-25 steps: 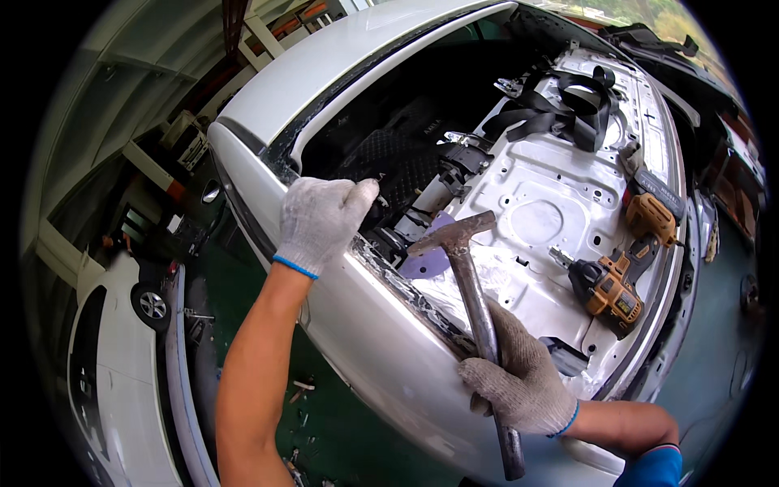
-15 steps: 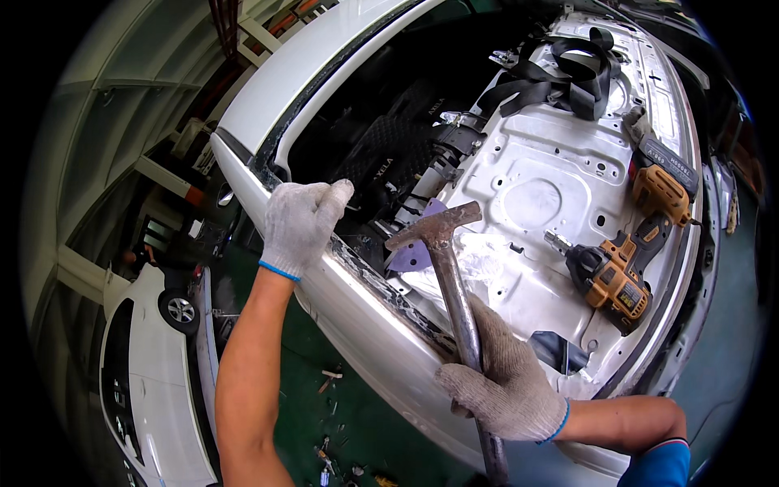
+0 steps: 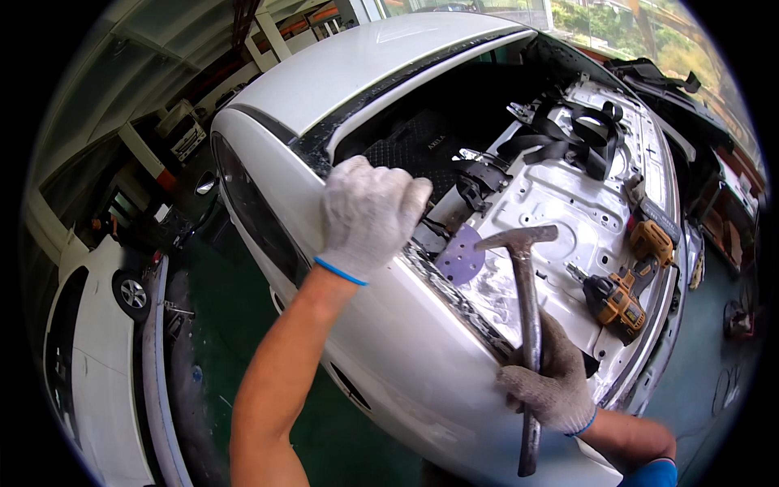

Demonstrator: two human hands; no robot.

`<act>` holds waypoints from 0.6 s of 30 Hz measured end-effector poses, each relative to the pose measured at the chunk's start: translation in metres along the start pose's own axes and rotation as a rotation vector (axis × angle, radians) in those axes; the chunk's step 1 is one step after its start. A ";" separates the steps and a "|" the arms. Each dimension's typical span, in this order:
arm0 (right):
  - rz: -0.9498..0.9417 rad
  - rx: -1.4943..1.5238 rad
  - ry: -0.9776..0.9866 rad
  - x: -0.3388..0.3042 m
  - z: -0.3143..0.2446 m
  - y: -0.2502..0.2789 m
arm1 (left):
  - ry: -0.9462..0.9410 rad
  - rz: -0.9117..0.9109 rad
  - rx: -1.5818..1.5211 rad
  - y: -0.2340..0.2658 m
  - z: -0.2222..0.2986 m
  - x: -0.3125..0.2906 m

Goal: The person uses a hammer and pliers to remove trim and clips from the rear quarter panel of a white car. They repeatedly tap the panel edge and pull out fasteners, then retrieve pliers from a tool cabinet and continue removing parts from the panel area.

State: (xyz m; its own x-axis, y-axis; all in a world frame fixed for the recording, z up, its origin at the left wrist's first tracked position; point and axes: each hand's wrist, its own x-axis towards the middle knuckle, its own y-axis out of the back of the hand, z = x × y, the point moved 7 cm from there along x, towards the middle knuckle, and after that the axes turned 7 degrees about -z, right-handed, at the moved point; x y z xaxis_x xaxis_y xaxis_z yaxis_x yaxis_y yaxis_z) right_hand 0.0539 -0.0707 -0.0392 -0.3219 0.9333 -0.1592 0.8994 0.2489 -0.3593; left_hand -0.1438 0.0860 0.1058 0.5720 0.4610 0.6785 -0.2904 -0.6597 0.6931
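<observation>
My right hand, in a knitted work glove, is closed round the metal handle of a body hammer. The hammer stands nearly upright with its worn double-ended head at the top, over the bare metal panel behind the car's cabin. On the rear pillar of the white car, my gloved left hand is closed with its knuckles up, beside the window opening. Whatever its fingers hold, if anything, is hidden. A purple sanding disc with holes lies between the two hands, at the pillar's scraped edge.
An orange and black cordless power tool and another orange tool part lie at the panel's right side. Black straps are heaped at its far end. Another white car stands at the left; a person is far behind it.
The view has shifted, so the car's roof shows more fully. My left hand has turned knuckles up over the pillar. The hammer, still in my right hand, stands more upright.
</observation>
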 end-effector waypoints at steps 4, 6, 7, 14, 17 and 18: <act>0.198 -0.096 0.026 -0.010 -0.001 0.012 | -0.155 -0.212 -0.288 -0.011 0.060 -0.033; 0.296 -0.178 0.054 -0.014 0.001 0.010 | -0.158 -0.089 -0.361 -0.006 0.067 -0.047; 0.357 -0.205 0.076 -0.014 0.000 0.010 | -0.118 -0.198 -0.403 -0.011 0.067 -0.044; 0.508 -0.229 0.057 -0.010 -0.005 -0.004 | -0.147 -0.255 -0.583 -0.028 0.064 -0.053; 0.539 -0.236 0.092 -0.009 -0.005 -0.007 | -0.175 -0.279 -0.583 -0.028 0.066 -0.052; 0.547 -0.241 0.101 -0.010 -0.004 -0.006 | -0.177 -0.281 -0.601 -0.030 0.068 -0.052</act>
State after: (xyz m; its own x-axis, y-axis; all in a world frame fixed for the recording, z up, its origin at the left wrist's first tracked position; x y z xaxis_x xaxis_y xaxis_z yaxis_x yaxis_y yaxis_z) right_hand 0.0527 -0.0808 -0.0312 0.2251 0.9594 -0.1698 0.9720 -0.2332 -0.0295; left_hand -0.1125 0.0412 0.0331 0.7896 0.4291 0.4387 -0.4587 -0.0621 0.8864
